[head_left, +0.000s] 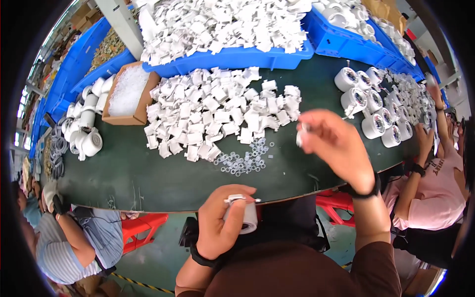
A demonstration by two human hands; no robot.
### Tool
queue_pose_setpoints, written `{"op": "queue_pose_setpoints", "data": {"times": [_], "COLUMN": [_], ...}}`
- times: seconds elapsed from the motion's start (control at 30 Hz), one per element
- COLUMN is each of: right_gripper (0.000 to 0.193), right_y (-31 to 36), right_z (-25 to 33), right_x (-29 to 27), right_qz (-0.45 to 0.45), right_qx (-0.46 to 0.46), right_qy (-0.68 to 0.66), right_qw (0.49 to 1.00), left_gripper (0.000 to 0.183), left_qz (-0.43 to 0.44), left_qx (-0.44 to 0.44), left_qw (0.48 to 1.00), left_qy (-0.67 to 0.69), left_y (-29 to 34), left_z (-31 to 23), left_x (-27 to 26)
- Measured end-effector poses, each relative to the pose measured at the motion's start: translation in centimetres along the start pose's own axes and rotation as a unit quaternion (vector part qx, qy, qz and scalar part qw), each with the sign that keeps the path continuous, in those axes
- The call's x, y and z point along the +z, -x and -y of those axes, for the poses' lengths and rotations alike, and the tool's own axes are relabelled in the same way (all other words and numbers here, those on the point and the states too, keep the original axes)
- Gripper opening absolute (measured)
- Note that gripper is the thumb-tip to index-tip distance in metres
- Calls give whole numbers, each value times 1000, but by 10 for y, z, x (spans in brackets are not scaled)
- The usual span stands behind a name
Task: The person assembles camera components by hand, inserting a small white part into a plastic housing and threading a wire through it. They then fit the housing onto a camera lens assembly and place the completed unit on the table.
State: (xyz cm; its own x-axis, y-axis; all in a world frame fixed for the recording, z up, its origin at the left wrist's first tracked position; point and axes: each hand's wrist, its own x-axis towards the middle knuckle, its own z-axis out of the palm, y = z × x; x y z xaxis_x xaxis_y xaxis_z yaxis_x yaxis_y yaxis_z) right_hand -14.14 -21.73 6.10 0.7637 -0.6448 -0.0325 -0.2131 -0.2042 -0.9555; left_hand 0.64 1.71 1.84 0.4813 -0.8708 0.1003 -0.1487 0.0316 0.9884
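Observation:
At the table's front edge, my left hand point(217, 225) is wrapped round a white cylindrical housing point(251, 218), the thumb pressed along its side. A small bracket-like end with a thin reddish line shows at the housing's top. My right hand point(339, 148) is raised over the table to the right, fingers pinched on a small white plastic piece point(300, 138) with a dark spot beside it. Its exact shape is too small to tell. Between the hands lie several small translucent rings point(242, 164). Behind them spreads a heap of white plastic clips point(198, 111).
Blue bins point(230, 59) of white parts line the back. A cardboard box point(129, 120) of clear pieces stands left, beside white cylinders point(89, 118). Round white units point(354, 99) stand at right. A person in pink point(440, 193) works at right, another in stripes point(64, 252) at left.

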Motion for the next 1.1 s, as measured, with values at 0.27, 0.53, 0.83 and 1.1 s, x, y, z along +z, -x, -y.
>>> {"op": "queue_pose_setpoints", "data": {"times": [0.27,0.53,0.83,1.1], "right_gripper": [46,44,42,40], "right_y": [66,64,55,55], "right_z": [1,-6,-1,0], "right_x": [71,77,95,97], "right_qz": [16,92,116,95], "right_qx": [-147,-90,-71,-88], "right_qy": [25,-7,-160,-133], "right_qw": [989,992,978,983], "left_gripper": [23,19,21,31], "left_qz": [65,32,-149,-145], "left_qx": [-85,-71,116,128], "left_qw": [968,992,950,947], "left_qy": [226,101,-249,-258], "left_y": [1,8,0,-1], "left_z": [0,-4,1,6], "left_x": [3,-2,13,16]}}
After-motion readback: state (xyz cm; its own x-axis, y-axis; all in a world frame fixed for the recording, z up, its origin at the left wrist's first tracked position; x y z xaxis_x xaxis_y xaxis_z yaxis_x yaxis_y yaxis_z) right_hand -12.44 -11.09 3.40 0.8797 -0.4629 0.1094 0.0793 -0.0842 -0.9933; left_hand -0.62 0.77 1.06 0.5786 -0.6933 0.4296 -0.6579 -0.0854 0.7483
